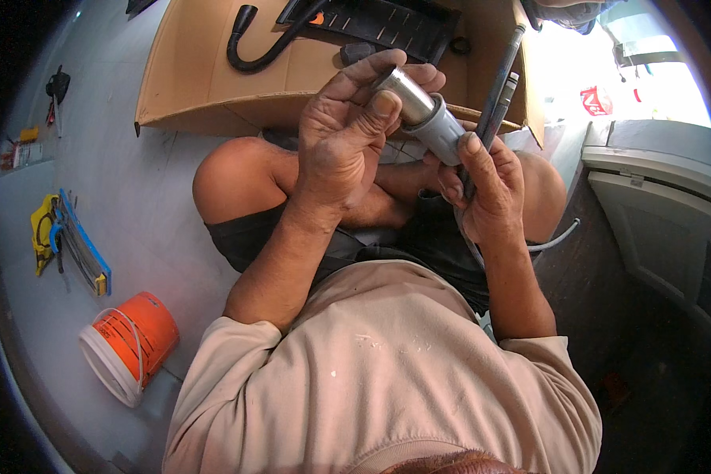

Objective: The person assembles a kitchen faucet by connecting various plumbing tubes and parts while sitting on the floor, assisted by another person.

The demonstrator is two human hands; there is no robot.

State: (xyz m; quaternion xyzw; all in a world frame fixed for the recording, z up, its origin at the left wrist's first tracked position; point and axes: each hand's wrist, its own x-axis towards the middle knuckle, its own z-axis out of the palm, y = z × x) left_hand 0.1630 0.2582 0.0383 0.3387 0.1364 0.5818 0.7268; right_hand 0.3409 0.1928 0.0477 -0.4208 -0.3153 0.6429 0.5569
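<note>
In front of my chest, my left hand (341,134) is closed round a shiny metal tube (407,95), thumb on its side. The tube's lower end sits in a grey plastic collar (441,136), which the thumb and fingers of my right hand (491,178) grip. Two dark hoses (499,87) with metal end fittings also run through the right hand, pointing up and away. A thin grey hose (561,241) shows by my right wrist; whether it joins the others is hidden.
Beyond my crossed legs lies an open cardboard box (205,79) holding a curved black pipe (253,63) and a black slotted tray (379,31). To the left are an orange bucket (154,328) on its side and a blue hacksaw (87,245). A grey cabinet (656,221) stands right.
</note>
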